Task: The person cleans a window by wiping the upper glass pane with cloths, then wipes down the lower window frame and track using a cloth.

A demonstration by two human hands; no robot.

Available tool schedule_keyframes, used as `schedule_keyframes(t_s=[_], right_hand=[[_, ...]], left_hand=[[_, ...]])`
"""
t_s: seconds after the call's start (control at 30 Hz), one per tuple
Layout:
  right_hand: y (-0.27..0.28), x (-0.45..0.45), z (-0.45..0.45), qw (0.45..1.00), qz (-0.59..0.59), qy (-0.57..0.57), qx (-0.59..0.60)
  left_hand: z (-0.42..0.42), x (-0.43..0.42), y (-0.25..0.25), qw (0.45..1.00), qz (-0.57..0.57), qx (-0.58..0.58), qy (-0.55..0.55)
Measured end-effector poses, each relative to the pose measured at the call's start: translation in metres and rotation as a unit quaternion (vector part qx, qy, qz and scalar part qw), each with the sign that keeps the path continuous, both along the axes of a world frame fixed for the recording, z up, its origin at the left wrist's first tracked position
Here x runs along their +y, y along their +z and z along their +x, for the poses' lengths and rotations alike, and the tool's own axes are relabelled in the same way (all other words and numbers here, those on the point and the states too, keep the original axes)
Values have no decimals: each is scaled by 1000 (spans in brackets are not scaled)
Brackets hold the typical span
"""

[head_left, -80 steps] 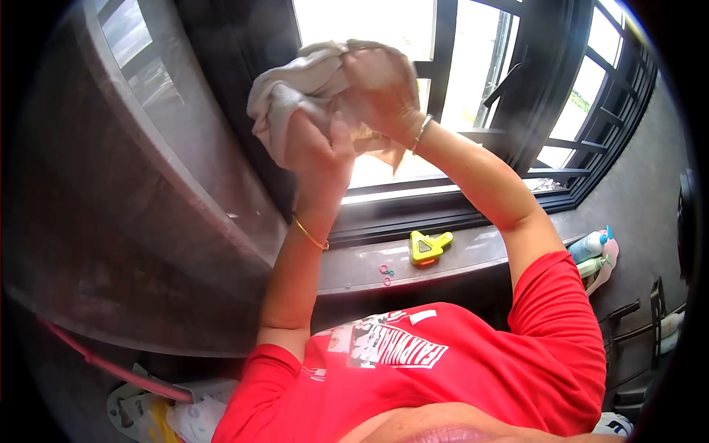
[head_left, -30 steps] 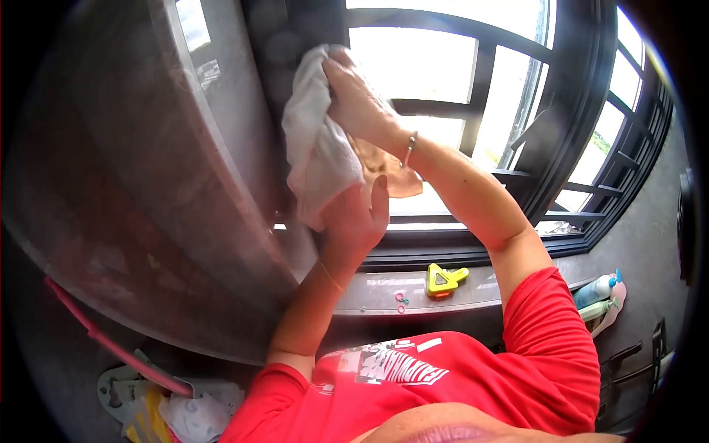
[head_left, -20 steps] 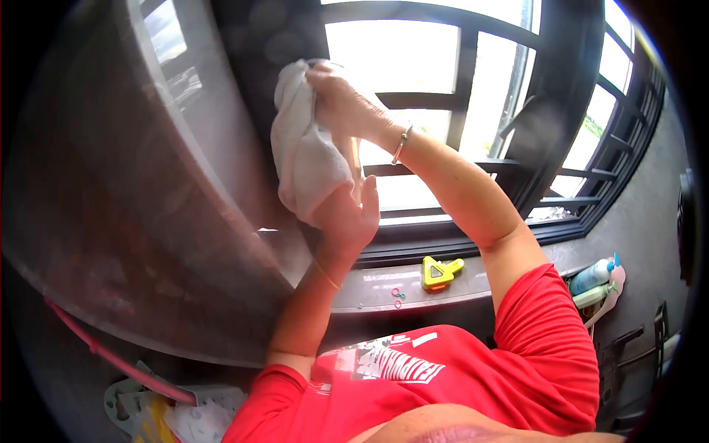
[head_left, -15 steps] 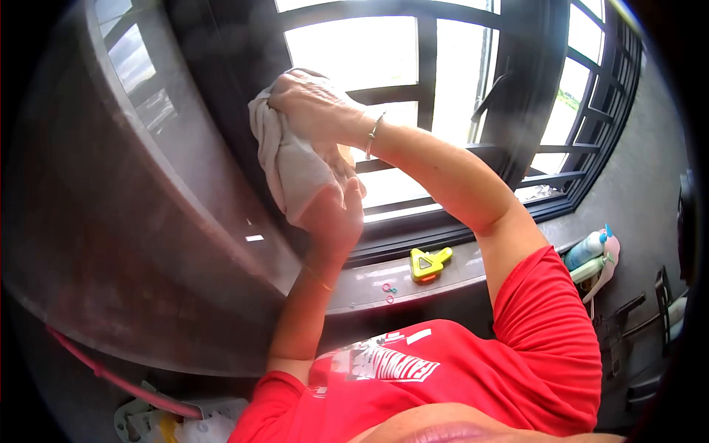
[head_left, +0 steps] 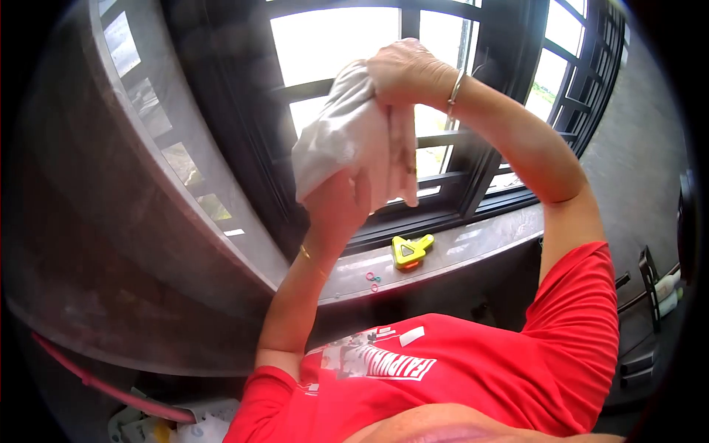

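A pale cloth (head_left: 343,129) hangs bunched between my hands, in front of the dark-framed window (head_left: 421,22). Its right end drops in folds and has brownish marks. My right hand (head_left: 410,72), with a bangle at the wrist, is closed around the cloth's upper edge. Lower and to the left, my left hand (head_left: 338,207) grips the cloth from below; its thumb shows, while the cloth covers most of its fingers.
On the sill (head_left: 473,235) lie a yellow-green triangular tool (head_left: 410,251) and several small coloured rings (head_left: 374,280). A grey glossy wall panel (head_left: 140,170) rises at the left. A pink hose-like strip (head_left: 111,387) runs at lower left.
My right hand has moved right, drawing the cloth away from the left side of the window frame and spreading it. My left hand keeps its hold. The view has shifted slightly.
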State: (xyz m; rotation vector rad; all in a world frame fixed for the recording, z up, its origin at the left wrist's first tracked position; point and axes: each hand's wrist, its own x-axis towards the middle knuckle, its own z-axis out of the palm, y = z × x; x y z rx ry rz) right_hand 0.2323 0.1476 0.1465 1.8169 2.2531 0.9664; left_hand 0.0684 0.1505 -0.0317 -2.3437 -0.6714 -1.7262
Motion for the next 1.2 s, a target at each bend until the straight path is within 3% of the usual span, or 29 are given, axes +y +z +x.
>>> schedule_keyframes(t_s=[0.07, 0.17, 0.23, 0.3, 0.33, 0.4, 0.47, 0.5, 0.6, 0.63, 0.73, 0.77, 0.93, 1.0, 1.13, 1.2], right_hand=[[-6, 0, 16, 999, 38, 27, 28], [2, -5, 25, 999, 43, -27, -5], [12, 5, 40, 991, 133, 21, -3], [38, 32, 63, 997, 37, 57, -32], [56, -20, 16, 989, 51, -117, 68], [38, 7, 40, 993, 110, -30, -9], [12, 22, 53, 985, 172, -9, 21], [7, 26, 55, 969, 240, 25, 47], [0, 24, 51, 967, 243, 65, 43], [-3, 10, 44, 980, 182, 14, 85], [-44, 21, 50, 960, 203, 89, 173], [-39, 3, 42, 969, 149, 49, 191], [-54, 0, 40, 960, 169, 22, 221], [-59, 1, 35, 944, 169, 16, 282], [-77, 8, 38, 931, 189, 21, 311], [-91, 13, 40, 905, 217, 64, 361]], left_hand=[[11, 3, 10, 1000, 19, 10, -18], [27, 14, 31, 994, 103, 15, -21], [33, 19, 55, 990, 143, 7, 1], [44, 42, 67, 972, 230, -42, 15], [50, 46, 79, 976, 210, -57, -3], [56, 50, 94, 989, 134, -12, 56], [61, 73, 113, 984, 176, -4, 10], [60, 63, 125, 997, 60, 54, 6], [67, 87, 119, 992, 86, 75, 53], [66, 89, 116, 991, 96, 86, 46], [63, 77, 111, 982, 124, 127, 61], [62, 73, 106, 984, 125, 118, 50], [63, 68, 93, 974, 162, 120, 106], [63, 66, 94, 989, 62, 108, 75], [67, 68, 99, 986, 62, 124, 88], [65, 81, 89, 981, 128, 109, 98]])
